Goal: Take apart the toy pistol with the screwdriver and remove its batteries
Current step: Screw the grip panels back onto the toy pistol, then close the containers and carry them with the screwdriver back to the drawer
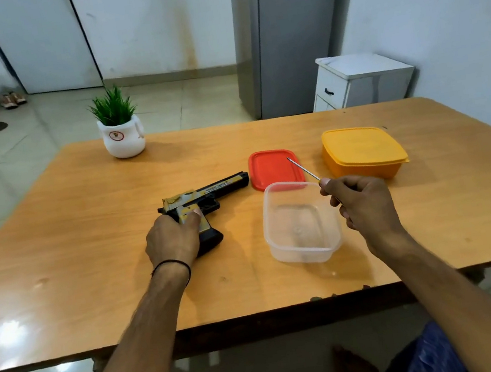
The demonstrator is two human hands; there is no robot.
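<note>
White walls [148, 24], tiled floor [7, 149], grey fridge [284, 35], white cabinet [359, 81]

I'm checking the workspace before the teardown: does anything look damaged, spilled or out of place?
Only the near edge of the table, right of centre: small chips break its veneer. Nothing is spilled; the toy pistol looks whole.

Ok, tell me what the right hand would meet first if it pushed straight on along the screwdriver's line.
Probably the red lid: the right hand aims the screwdriver forward and left, its tip over that lid. Its height is unclear, so it may pass above.
</note>
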